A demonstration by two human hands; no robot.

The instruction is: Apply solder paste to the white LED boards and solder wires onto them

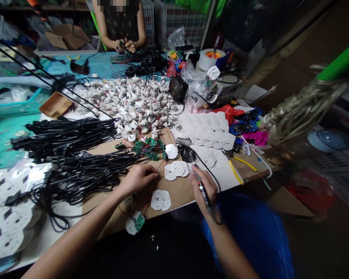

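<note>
My right hand (204, 186) is wrapped round a soldering iron (203, 190), whose tip points up towards a black dish (187, 153) beside a metal coil stand (184, 142). My left hand (142, 176) is over the cardboard (174, 193) with its thumb and fingertips pinched together near a thin red wire (160, 166); what they hold is too small to name. Between the hands lie overlapping white plates (177, 169). Green circuit boards (149, 147) are just beyond my left hand. Closer to me are more white plates (160, 200) and a plate with a green board (139, 221) at the cardboard's edge.
Black cable bundles (95, 166) cover the left side. A pile of small white parts (130, 100) fills the middle. Pliers with yellow handles (235, 168) lie right, near a blue bag (250, 232) below the table edge. A small fan (178, 89) and another person's hands (125, 45) are farther back.
</note>
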